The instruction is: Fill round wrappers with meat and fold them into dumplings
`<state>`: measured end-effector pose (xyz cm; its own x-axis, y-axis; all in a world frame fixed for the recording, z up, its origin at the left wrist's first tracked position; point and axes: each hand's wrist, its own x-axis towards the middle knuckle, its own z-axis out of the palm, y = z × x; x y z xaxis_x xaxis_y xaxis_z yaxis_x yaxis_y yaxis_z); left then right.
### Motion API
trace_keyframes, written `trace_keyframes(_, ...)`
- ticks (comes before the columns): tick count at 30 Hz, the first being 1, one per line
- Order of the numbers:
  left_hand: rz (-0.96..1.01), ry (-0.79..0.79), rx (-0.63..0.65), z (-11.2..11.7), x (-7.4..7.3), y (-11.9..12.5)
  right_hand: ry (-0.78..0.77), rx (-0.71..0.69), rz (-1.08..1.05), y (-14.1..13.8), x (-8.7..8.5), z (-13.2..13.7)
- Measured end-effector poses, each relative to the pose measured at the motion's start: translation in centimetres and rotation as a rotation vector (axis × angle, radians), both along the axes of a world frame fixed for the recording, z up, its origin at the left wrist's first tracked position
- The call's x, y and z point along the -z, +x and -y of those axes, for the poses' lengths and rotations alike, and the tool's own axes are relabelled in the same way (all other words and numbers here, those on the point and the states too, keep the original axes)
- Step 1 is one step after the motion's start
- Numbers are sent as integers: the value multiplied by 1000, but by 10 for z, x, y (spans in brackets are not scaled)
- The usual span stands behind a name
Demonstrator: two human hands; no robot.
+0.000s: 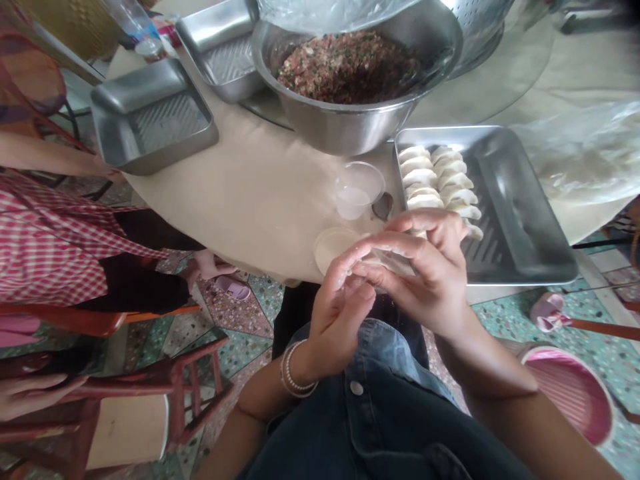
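Observation:
My left hand (pixel 337 317) and my right hand (pixel 430 273) meet in front of my body, near the table edge. Their fingers are curled together, pinching a pale dumpling (pixel 369 260) that is mostly hidden behind them. Just beyond my left fingers, a round dumpling wrapper (pixel 333 247) lies on the table. A small clear plastic cup (pixel 357 190) stands behind it, with a dark spoon-like piece (pixel 383 207) beside it. Folded white dumplings (pixel 420 177) fill two rows in the left part of a metal tray (pixel 525 207), partly covered by my right hand.
A large steel bowl (pixel 340 127) of minced filling (pixel 345 67) stands at the back, plastic film over its far rim. Two metal trays (pixel 155 127) are at the left. A plastic bag (pixel 590 157) lies right. Another person's checked garment (pixel 60 247) shows left; a pink-lined bin (pixel 570 393) stands below.

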<state>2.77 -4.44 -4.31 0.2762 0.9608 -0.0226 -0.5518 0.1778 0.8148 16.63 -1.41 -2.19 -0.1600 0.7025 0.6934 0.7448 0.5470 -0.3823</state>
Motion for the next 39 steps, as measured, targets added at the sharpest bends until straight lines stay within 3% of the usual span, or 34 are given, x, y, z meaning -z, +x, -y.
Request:
trace_keyframes(6, -33, 41, 12, -6, -5, -4, 22, -47, 68, 1, -1, -1)
trace_keyframes(12, -286, 270, -7, -19, 5, -12, -103, -212, -71, 4, -3, -2)
trace_keyframes(16, -409, 321, -47, -23, 4, -18, -171, -266, -89, 5, -5, -6)
trace_keyframes(21, -520, 363, -93, -21, 0, -18, -95, -315, -51, 1, -10, -10)
trace_keyframes(28, -507, 434, -166, -28, 0, -13, -43, -306, -74, -3, -11, -8)
trace_keyframes(33, -338, 342, -310, -33, -2, -13, -269, -257, -405, -7, 7, 12)
trace_keyframes(37, -176, 301, -355, -35, -6, -13, -622, -427, -711, -25, 26, 26)
trace_keyframes(39, -193, 326, -367, -35, -6, -12, -708, -513, -785, -32, 31, 28)
